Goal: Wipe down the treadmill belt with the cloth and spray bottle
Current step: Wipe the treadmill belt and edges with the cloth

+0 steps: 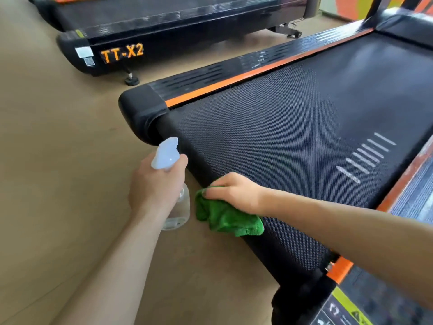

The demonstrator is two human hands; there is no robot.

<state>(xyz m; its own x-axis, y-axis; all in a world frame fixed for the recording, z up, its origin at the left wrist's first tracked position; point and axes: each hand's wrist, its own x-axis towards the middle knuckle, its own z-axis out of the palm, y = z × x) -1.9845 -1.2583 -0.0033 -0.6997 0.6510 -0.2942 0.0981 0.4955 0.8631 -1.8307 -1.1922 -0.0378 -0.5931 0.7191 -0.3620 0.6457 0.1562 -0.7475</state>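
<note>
A tan floor [58, 160] spreads under soft, even light — a second black treadmill [164, 31] marked "TT-X2" in orange stands at the back, one levelling foot [132, 80] planted on the floor, wheels [291, 31] beyond.

The left hand [155, 184] hides much of the spray bottle [174, 202].

The treadmill belt [293, 118] was black with a fine woven dot texture and a row of white bars. Beside the belt ran orange trim strips [257, 73]. At the belt's near edge lay a bright green cloth [225, 219]; beside it was a clear spray bottle [178, 212] with a pale bluish-white head. Beyond the belt, a black treadmill [164, 31] bore orange "TT-X2" lettering; the floor [58, 160] was tan.
</note>
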